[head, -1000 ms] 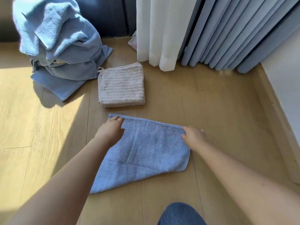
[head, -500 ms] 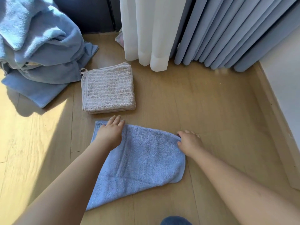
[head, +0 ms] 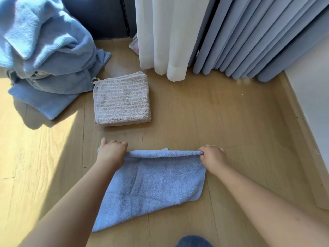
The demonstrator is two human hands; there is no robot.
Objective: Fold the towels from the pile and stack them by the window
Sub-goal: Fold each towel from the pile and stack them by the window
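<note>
A light blue terry towel [head: 151, 184] lies spread on the pale wooden floor [head: 222, 122], just on the near side of a folded grey-beige striped towel [head: 122, 100]. Its far edge is raised in a ridge between the hands. The left hand [head: 111, 152] grips the far left corner and the right hand [head: 212, 156] pinches the far right one, with both forearms reaching forward. A heaped pile of blue towels [head: 44, 56] sits just left of the striped towel, and a white curtain [head: 160, 32] hangs beyond it.

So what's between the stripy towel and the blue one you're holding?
Just bare wooden floor, in the head view; the stripy towel and blue towel don't touch.
</note>
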